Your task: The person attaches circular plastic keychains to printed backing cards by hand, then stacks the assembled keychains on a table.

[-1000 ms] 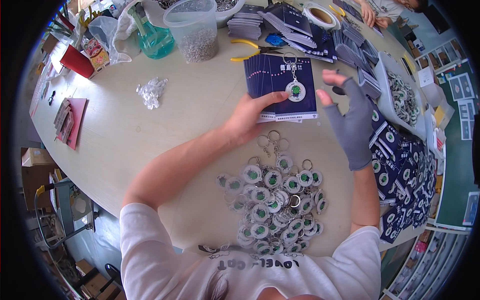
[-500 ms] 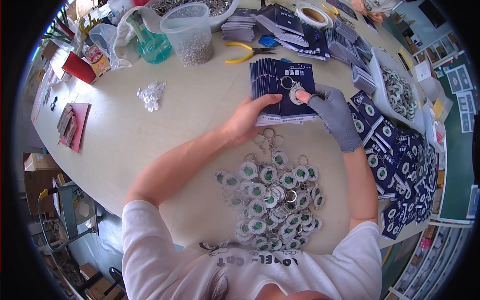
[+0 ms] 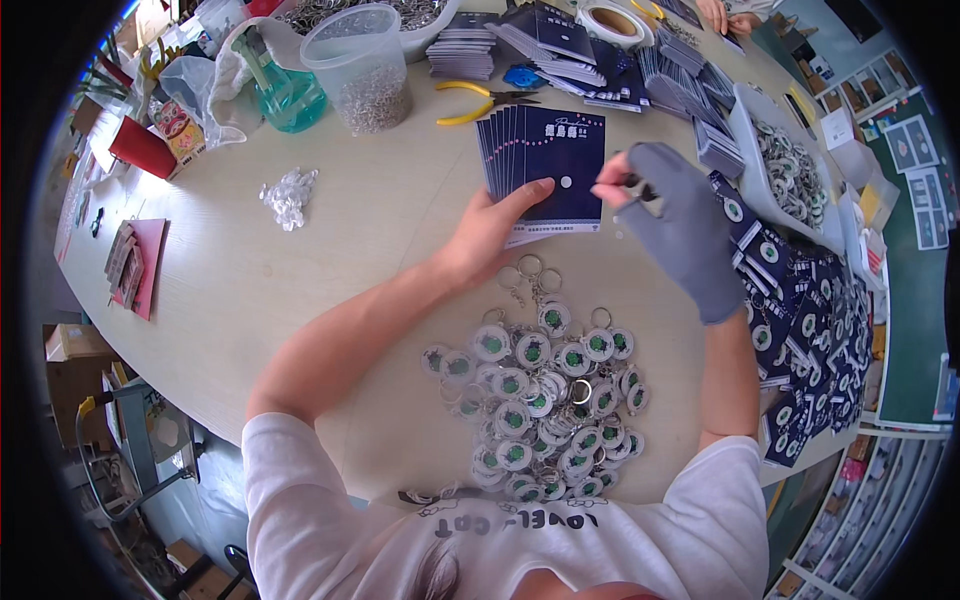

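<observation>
A fanned stack of dark blue printed cards (image 3: 572, 150) is gripped in my left hand (image 3: 497, 220), its thumb resting on the front card. That front card bears a small white round dot and no keychain. Just right of the stack is my right hand (image 3: 672, 225), in a grey glove with bare fingertips. Its thumb and fingers are drawn together, apart from the cards; whatever they may hold is hidden. Below both hands lies a heap of round keychains (image 3: 540, 385) with green centres and metal rings. To the right spreads a pile of blue cards with keychains on them (image 3: 800, 320).
Yellow-handled pliers (image 3: 480, 102) lie beyond the cards, near card stacks (image 3: 463, 48) and a tape roll (image 3: 612, 22). A clear tub of metal pieces (image 3: 358, 75), a green spray bottle (image 3: 285, 85) and small clear pieces (image 3: 290, 197) are left. At right stands a white tray (image 3: 745, 130).
The keychain that lay on the front card under my right thumb is gone from the stack, exposing a card with a white dot. My right hand has moved off the cards, fingers curled.
</observation>
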The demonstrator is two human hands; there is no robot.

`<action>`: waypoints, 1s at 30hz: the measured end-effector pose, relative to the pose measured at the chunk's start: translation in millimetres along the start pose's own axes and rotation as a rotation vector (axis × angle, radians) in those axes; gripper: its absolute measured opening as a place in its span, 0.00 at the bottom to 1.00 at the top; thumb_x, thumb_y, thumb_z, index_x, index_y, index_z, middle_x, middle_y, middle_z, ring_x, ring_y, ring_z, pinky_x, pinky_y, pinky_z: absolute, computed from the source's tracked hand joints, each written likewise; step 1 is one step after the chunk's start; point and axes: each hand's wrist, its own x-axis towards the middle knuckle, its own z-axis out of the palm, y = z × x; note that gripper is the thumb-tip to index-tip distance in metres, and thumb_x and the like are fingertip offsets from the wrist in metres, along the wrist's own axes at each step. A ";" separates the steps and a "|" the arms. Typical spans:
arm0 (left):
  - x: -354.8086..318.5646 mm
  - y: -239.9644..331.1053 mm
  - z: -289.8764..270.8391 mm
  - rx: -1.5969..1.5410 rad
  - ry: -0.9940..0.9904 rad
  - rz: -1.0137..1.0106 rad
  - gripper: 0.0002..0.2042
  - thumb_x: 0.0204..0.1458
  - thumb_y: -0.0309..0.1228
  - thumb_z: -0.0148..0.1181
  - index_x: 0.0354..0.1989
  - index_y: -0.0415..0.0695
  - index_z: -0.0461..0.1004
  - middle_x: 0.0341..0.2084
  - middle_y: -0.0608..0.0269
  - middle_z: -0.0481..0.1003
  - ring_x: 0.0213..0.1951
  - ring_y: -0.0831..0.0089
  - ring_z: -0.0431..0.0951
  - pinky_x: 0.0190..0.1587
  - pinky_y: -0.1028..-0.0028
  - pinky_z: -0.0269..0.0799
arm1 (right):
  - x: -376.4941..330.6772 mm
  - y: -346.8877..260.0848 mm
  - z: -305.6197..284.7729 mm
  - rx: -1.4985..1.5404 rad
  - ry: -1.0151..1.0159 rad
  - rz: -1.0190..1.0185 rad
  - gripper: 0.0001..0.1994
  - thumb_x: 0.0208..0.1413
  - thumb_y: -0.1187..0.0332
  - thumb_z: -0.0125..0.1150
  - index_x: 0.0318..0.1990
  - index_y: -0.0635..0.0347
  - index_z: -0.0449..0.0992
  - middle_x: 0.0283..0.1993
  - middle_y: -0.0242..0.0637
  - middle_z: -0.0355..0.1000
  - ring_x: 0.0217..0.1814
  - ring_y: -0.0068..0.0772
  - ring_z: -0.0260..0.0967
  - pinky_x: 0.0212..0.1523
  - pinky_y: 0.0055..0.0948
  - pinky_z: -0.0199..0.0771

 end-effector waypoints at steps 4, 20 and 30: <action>3.4 -4.4 -2.8 0.053 -0.055 0.046 0.18 0.58 0.30 0.61 0.55 0.40 0.69 0.48 0.57 0.75 0.49 0.66 0.77 0.51 0.64 0.77 | 3.6 11.7 22.2 -0.046 0.040 -0.082 0.07 0.52 0.68 0.66 0.32 0.57 0.74 0.31 0.34 0.73 0.35 0.38 0.72 0.35 0.36 0.71; 4.7 -10.7 -10.7 0.298 -0.105 0.124 0.19 0.58 0.32 0.63 0.55 0.41 0.70 0.48 0.62 0.76 0.51 0.74 0.74 0.52 0.69 0.72 | 0.8 16.7 29.3 -0.161 -0.023 -0.160 0.08 0.52 0.69 0.66 0.32 0.57 0.70 0.30 0.35 0.68 0.35 0.38 0.68 0.35 0.37 0.69; 6.0 4.8 -3.9 -0.059 0.071 0.034 0.18 0.57 0.29 0.62 0.55 0.38 0.69 0.47 0.55 0.75 0.49 0.61 0.78 0.52 0.60 0.78 | -12.3 39.1 -18.3 0.004 -0.151 0.194 0.11 0.52 0.75 0.61 0.42 0.61 0.69 0.39 0.38 0.74 0.39 0.40 0.74 0.41 0.36 0.72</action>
